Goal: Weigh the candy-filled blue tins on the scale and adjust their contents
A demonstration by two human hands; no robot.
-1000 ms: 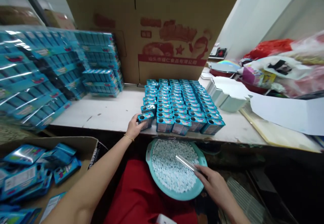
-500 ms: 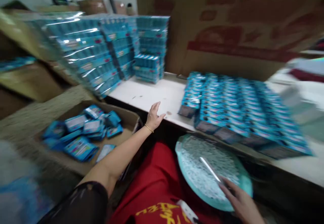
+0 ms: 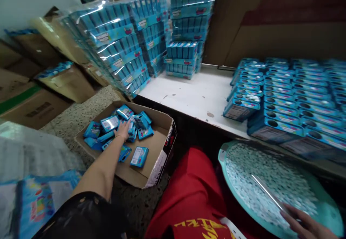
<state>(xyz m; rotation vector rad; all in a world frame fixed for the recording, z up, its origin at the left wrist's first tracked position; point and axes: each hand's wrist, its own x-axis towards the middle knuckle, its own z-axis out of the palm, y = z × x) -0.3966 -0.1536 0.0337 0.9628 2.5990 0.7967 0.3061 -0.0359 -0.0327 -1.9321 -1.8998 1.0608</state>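
Observation:
My left hand [image 3: 123, 130] reaches into a shallow cardboard box [image 3: 151, 172], its fingers spread over a heap of small blue cartons [image 3: 110, 123]. Whether it grips one of them, I cannot tell. One blue carton [image 3: 140, 156] lies apart on the box floor. In my right hand [image 3: 304, 222] is a long, thin, shiny metal tool [image 3: 267, 192], slanting over a turquoise basin [image 3: 238, 197]. Small white pellets [image 3: 266, 170] fill the basin. Its exact kind does not show.
Rows of upright blue cartons [image 3: 281, 105] stand on the white table [image 3: 194, 91], right. Plastic-wrapped stacks of blue packs [image 3: 116, 40] rise at the back left. Larger cardboard boxes [image 3: 35, 105] stand on the floor at left. A red garment [image 3: 191, 195] covers my lap.
My left hand has moved from near the table edge, left and down onto the cartons in the box. The view has turned left. My right hand still holds the metal tool over the basin.

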